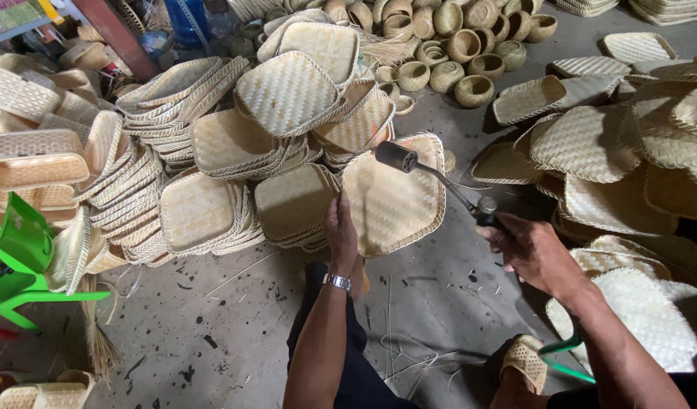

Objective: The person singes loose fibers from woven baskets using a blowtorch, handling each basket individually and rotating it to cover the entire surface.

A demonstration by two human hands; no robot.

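Observation:
My left hand (341, 233) grips the near edge of a square woven bamboo tray (394, 197), holding it up on edge with its underside toward me. My right hand (532, 251) is closed around the handle of a gas torch (432, 173). The torch's dark round nozzle hovers just above the tray's upper part. A metal watch sits on my left wrist. My legs in dark trousers show below.
Heaps of similar woven trays (212, 144) rise to the left and behind, more trays (614, 151) lie to the right. Several small round baskets (454, 45) sit at the back. A green plastic stool (23, 265) stands at the left. Concrete floor (235, 326) with straw scraps.

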